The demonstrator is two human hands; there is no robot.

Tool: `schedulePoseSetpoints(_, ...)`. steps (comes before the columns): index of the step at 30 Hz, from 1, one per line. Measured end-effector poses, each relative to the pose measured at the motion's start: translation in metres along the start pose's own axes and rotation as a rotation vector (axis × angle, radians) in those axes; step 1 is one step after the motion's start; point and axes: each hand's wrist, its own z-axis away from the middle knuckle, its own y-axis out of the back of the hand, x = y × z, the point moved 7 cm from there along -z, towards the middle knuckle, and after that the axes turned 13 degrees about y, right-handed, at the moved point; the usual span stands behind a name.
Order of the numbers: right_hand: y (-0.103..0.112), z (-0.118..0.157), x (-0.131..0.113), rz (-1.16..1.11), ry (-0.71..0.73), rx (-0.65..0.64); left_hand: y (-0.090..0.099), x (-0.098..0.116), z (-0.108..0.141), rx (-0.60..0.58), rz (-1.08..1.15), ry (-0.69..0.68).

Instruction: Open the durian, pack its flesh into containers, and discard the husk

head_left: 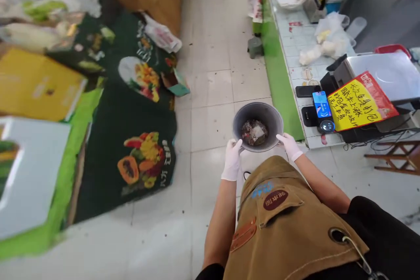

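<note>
Between my hands is a round grey bin (239,116) with its mouth facing up. Dark, mixed rubbish (254,133) with a pale piece on top lies at its bottom. My left hand (232,157), in a white glove, grips the near left of the rim with the thumb on top. On the near right of the rim, my right hand (290,145), gloved too, holds on the same way. The fingers under the rim are mostly hidden. Below the bin, a brown apron (282,227) covers my front.
To the right runs a tiled counter (295,54) with a green side, bearing phones, a yellow handwritten sign (361,103) and a scale (383,72). A dark green cloth (108,131) with fruit pictures drapes the left stand. Pale floor tiles (213,83) lie between; a stool (400,157) stands at right.
</note>
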Motion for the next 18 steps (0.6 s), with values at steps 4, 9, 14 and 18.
schedulePoseSetpoints(4,-0.043,-0.086,0.016,-0.115,-0.075,0.311,-0.019,0.074,-0.116,-0.072,-0.244,0.128)
schedulePoseSetpoints(9,-0.105,-0.268,0.046,-0.192,-0.239,0.504,-0.037,0.101,-0.277,-0.002,-0.276,0.258)
schedulePoseSetpoints(14,-0.147,-0.482,0.114,-0.206,-0.374,0.601,-0.028,0.053,-0.440,0.150,-0.315,0.507)
schedulePoseSetpoints(18,-0.151,-0.621,0.184,-0.215,-0.388,0.675,-0.033,0.033,-0.534,0.041,-0.363,0.667)
